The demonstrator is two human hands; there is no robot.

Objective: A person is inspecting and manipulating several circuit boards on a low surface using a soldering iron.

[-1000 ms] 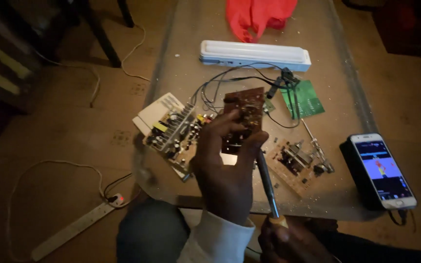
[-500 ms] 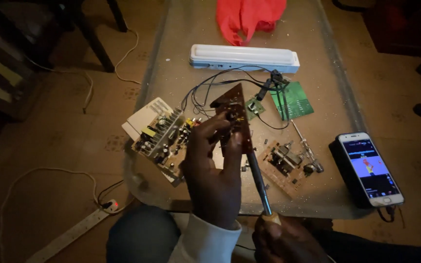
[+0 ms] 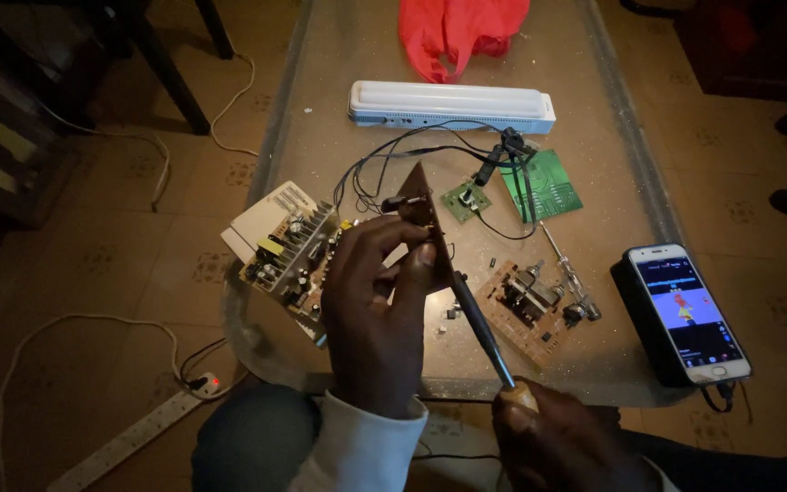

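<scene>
Turned since a moment ago, the small brown circuit board now stands nearly edge-on to the camera, where before its face showed more fully; the left hand pinches it closed between thumb and fingers above the table's near half. Below it, the right hand is wrapped shut around the pale wooden handle of a thin dark-shafted soldering iron, whose tip runs up to touch the held board's lower edge. Everything rests on a long glass-topped table with a dusty, speckled surface, standing on a tan patterned floor in a dim room. At the far end lies a crumpled red plastic bag; what it contains cannot be seen. Just nearer sits a long white rechargeable lamp, and black wires loop from it towards a green circuit board. A large board crowded with components lies left of the left hand, partly on a white box. Another brown board with parts lies to the right, and a lit smartphone rests at the right edge. On the floor, a white power strip shows a red light.
</scene>
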